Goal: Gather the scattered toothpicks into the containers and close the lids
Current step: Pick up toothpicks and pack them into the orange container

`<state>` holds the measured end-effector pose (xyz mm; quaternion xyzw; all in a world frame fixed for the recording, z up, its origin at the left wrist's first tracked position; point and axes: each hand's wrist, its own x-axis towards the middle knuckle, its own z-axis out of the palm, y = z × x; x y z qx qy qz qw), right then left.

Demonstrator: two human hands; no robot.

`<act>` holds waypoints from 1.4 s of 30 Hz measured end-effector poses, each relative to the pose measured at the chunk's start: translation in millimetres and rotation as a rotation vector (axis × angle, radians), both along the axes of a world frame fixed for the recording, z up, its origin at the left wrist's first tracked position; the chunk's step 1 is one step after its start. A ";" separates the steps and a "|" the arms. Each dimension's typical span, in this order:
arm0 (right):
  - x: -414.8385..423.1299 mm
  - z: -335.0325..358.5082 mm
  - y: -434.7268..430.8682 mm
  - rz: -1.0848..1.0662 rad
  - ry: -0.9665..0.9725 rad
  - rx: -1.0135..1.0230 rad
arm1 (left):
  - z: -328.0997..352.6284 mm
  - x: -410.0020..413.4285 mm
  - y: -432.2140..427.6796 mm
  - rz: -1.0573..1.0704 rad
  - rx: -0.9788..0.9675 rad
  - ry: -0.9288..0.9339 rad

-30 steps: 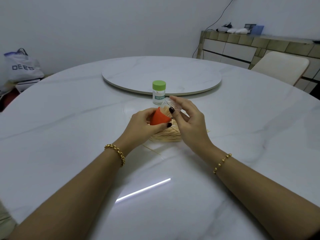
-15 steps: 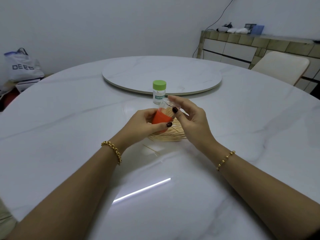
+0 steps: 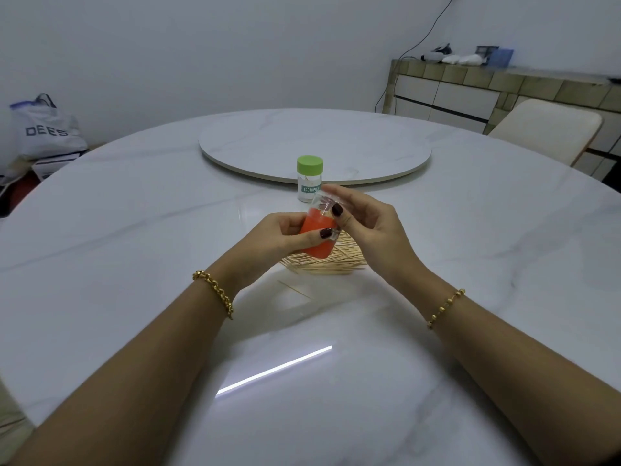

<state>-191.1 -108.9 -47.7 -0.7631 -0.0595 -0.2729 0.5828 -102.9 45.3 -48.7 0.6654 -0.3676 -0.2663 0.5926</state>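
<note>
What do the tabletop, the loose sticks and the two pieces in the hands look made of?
Tabletop: glossy stone or stone-look slab; grey veins, mirrored light strip. Toothpicks: pale matte wood or bamboo. Orange piece, gripped by the left hand: smooth plastic, probably. Clear piece, held by the right hand: transparent, likely plastic.

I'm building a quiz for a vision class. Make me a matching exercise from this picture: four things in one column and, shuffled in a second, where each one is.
Things
1. green-lidded jar
2. orange piece
3. toothpick pile
4. clear piece

Places
A. held in the left hand
B. lying on the table below the hands
C. pinched by the right hand
D. standing upright by the turntable edge

Pairs: 1-D, 2-A, 3-B, 4-C
</note>
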 end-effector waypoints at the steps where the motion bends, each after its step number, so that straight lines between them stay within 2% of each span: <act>1: -0.7 0.8 -2.1 0.011 0.005 -0.016 | 0.2 0.0 0.6 -0.010 -0.017 0.038; 4: -3.1 3.8 -9.5 0.046 0.044 -0.070 | -1.4 1.5 1.0 -0.064 -0.077 0.176; 7: -5.2 6.9 -9.9 0.139 0.068 -0.022 | -1.2 2.7 0.3 -0.145 -0.104 0.294; 11: -6.5 10.8 -6.7 0.142 0.073 0.033 | -0.2 1.1 -0.1 -0.180 -0.082 0.356; 14: -5.6 11.5 -10.5 0.073 0.090 0.043 | -1.7 2.8 0.5 -0.180 -0.040 0.321; 22: -5.4 13.1 -12.2 -0.043 0.085 0.074 | -2.2 -0.6 -3.4 -0.022 -0.012 0.145; 27: -4.0 12.7 -12.9 -0.108 0.092 0.091 | -5.0 -8.2 -11.2 -0.021 -0.012 0.124; 35: -4.6 11.9 -17.3 0.054 0.143 0.093 | -6.6 -8.1 -13.4 -0.001 -0.020 0.119; 42: -7.3 15.9 -16.5 0.024 0.134 0.110 | -5.8 -7.8 -11.6 0.035 -0.007 0.065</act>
